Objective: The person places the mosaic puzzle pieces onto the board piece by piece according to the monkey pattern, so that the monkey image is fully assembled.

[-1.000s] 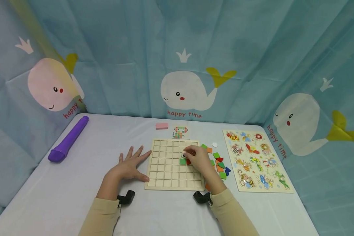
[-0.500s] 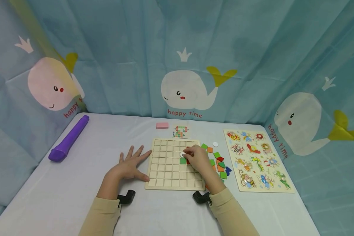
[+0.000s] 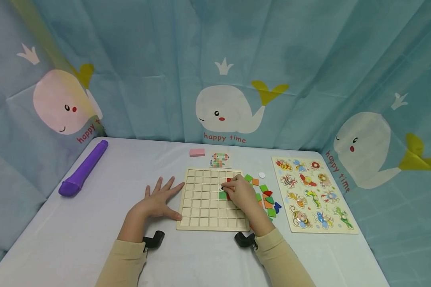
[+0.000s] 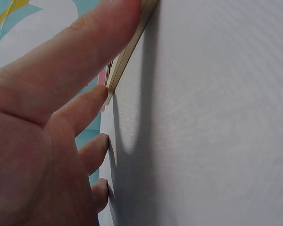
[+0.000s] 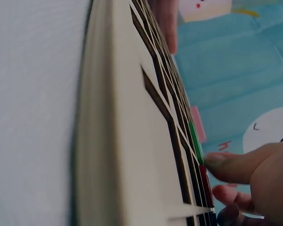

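Note:
In the head view a wooden grid board (image 3: 201,207) lies on the white table. My left hand (image 3: 157,203) is spread at its left side, with thumb and index finger touching the edge. My right hand (image 3: 242,195) is over the right half, thumb and fingertips pinching a small white disc with a black dot (image 3: 221,188) at a cell. A green square tile (image 3: 222,195) sits just in front of the disc. Red tiles (image 3: 229,196) beside it are partly covered by my fingers. The right wrist view shows the green tile (image 5: 196,140) near my thumb; the disc is hidden there.
Loose green, orange, red and blue pieces (image 3: 267,203) lie right of the board, with a white disc (image 3: 261,175) behind them. Farther right is an insect puzzle board (image 3: 314,195). A pattern card (image 3: 220,160) and pink block (image 3: 197,152) lie behind; a purple tapered object (image 3: 84,169) lies left.
My right fingers shift slightly at the same cell, and the disc's black dot shows again after being out of sight half a second ago. My left hand stays in place.

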